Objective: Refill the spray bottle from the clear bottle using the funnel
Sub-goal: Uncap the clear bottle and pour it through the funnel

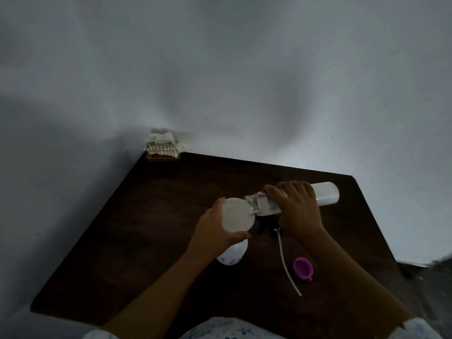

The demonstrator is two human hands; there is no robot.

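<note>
A white spray bottle (232, 256) stands on the dark wooden table (146, 216) with a translucent white funnel (236, 215) in its neck. My left hand (215, 231) grips the funnel from the left. My right hand (297, 209) holds the clear bottle (261, 204) tipped nearly level, its open mouth over the funnel's right rim. The bottle's far end looks white. The black spray head (270, 228) with its long white dip tube (288, 265) lies on the table below my right hand.
A purple cap (303, 267) lies right of the dip tube. A wire holder with white napkins (162, 149) stands at the table's far left corner against the wall. The table's right edge runs close to my right forearm.
</note>
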